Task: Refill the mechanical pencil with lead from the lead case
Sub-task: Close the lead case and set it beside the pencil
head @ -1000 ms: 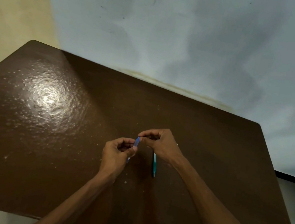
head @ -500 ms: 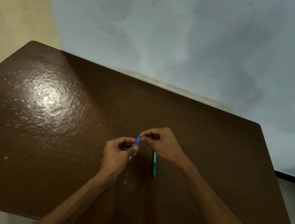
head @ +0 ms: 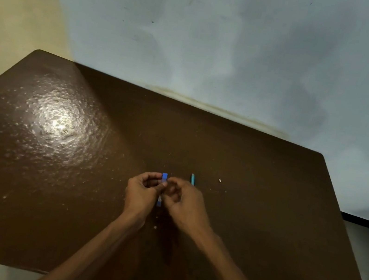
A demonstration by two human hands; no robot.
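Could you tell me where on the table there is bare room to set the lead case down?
The left half of the table, around the glare and left of the left hand, is bare, as is the far strip by the wall. It is crowded near the right hand: the teal pencil and a small white bit lie there.

Dark brown glossy table (head: 265,202), bright lamp glare (head: 61,126) on its left part. Pale blue scuffed wall (head: 242,51) behind; cream wall (head: 9,12) at left.
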